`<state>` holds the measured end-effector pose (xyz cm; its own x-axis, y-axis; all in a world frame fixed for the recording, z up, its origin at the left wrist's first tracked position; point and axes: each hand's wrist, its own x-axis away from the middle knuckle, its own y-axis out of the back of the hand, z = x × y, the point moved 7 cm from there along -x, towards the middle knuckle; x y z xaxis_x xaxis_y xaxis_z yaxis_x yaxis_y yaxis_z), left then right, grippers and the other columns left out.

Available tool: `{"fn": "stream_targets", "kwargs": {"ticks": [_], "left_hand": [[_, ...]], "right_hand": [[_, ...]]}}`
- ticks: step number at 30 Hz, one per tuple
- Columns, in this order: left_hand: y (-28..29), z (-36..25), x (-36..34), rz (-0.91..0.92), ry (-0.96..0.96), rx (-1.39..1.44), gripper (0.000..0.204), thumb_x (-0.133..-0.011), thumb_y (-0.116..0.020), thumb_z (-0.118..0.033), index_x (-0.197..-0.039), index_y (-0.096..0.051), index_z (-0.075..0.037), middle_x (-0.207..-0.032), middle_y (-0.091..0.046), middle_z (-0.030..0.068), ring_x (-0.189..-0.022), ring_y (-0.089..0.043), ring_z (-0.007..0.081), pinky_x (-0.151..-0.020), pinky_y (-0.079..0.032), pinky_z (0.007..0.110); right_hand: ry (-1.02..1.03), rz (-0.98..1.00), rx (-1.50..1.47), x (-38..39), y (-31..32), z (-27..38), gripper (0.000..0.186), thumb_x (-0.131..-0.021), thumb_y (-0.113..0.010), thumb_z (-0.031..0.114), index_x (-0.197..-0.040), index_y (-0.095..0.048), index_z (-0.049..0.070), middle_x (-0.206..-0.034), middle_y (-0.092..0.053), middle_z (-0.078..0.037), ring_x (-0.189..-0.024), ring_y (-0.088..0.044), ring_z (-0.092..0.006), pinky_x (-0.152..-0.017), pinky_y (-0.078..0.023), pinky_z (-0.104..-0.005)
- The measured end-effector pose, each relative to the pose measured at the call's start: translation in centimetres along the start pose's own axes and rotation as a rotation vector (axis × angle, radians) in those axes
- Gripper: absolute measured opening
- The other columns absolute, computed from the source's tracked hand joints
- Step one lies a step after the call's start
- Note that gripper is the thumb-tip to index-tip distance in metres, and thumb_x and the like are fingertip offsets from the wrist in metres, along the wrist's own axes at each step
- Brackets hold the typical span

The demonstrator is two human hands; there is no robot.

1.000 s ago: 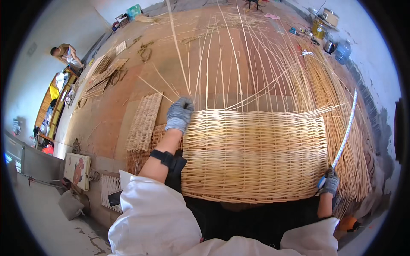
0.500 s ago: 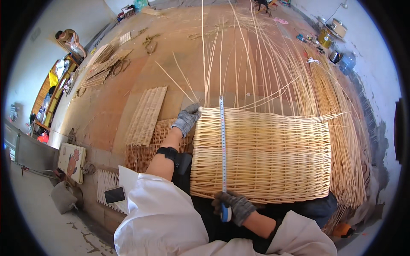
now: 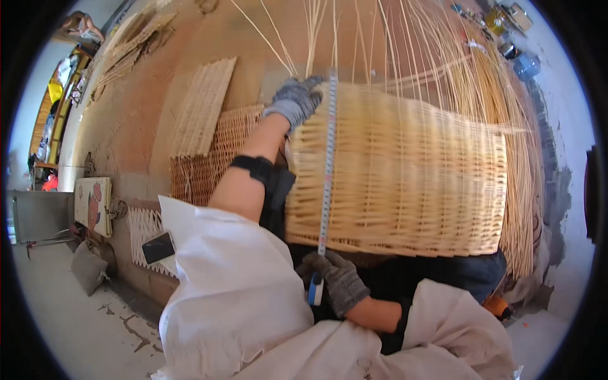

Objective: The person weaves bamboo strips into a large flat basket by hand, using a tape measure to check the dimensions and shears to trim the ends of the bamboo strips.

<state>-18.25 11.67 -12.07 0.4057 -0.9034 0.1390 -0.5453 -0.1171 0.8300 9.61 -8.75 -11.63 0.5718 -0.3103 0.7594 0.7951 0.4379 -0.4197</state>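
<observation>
A pale woven wicker panel [image 3: 405, 177] lies across my lap, blurred along its far part. My left hand [image 3: 296, 101], in a grey glove, grips the panel's far left corner, with the fingers curled at the edge close to the tape's far end. A tape measure [image 3: 315, 290] with a blue and white case is held in my gloved right hand [image 3: 339, 280] below the near edge. Its pulled-out white blade [image 3: 327, 158] runs over the panel from the near edge past the far one.
Long loose willow rods [image 3: 491, 95] spread on the floor beyond and to the right. More woven panels [image 3: 204, 104] lie at left, near a phone [image 3: 158, 247] on a white lattice piece. A person [image 3: 82, 25] bends at the far left beside a wooden bench.
My view has shifted forward and down. The panel's far side has tilted up, and my left hand has moved inward over its corner, toward the tape. My right hand still holds the tape measure.
</observation>
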Motion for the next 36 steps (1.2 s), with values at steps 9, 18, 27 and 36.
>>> {"fn": "stream_targets", "kwargs": {"ticks": [9, 18, 27, 36], "left_hand": [[0.7, 0.1, -0.1, 0.002, 0.048, 0.081, 0.044, -0.085, -0.053, -0.022, -0.128, -0.045, -0.025, -0.121, -0.050, 0.0187, -0.112, -0.048, 0.0329, -0.095, -0.039, 0.034], [-0.1, -0.8, -1.1, 0.178, 0.037, 0.092, 0.042, -0.086, -0.045, -0.018, -0.127, -0.047, -0.025, -0.122, -0.047, 0.0223, -0.108, -0.052, 0.0339, -0.095, -0.041, 0.035], [0.6, -1.1, -0.6, 0.064, -0.012, 0.044, 0.039, -0.088, -0.045, -0.020, -0.127, -0.048, -0.025, -0.118, -0.053, 0.0187, -0.106, -0.054, 0.0318, -0.094, -0.042, 0.034], [5.0, -5.2, 2.1, -0.338, -0.076, -0.153, 0.036, -0.081, -0.053, -0.015, -0.117, -0.056, -0.016, -0.108, -0.059, 0.0159, -0.100, -0.056, 0.0290, -0.088, -0.044, 0.036]], "right_hand": [[-0.231, 0.031, -0.118, 0.3, 0.2, 0.4, 0.022, -0.090, -0.052, 0.019, -0.100, -0.056, 0.000, -0.083, -0.064, -0.014, -0.063, -0.059, -0.0193, -0.057, -0.049, -0.0295], [-0.082, 0.052, -0.148, -1.4, 0.2, -1.7, 0.018, -0.089, -0.051, 0.013, -0.102, -0.056, 0.001, -0.086, -0.065, -0.011, -0.066, -0.058, -0.0167, -0.058, -0.048, -0.0270], [-0.156, 0.071, -0.125, -1.9, 0.2, -2.4, 0.018, -0.090, -0.049, 0.012, -0.103, -0.056, 0.002, -0.087, -0.065, -0.010, -0.065, -0.059, -0.0148, -0.057, -0.050, -0.0270], [0.108, 0.113, -0.084, 1.5, 3.9, 6.7, 0.024, -0.089, -0.052, 0.023, -0.101, -0.054, 0.002, -0.085, -0.063, -0.012, -0.073, -0.061, -0.0190, -0.065, -0.051, -0.0308]]}}
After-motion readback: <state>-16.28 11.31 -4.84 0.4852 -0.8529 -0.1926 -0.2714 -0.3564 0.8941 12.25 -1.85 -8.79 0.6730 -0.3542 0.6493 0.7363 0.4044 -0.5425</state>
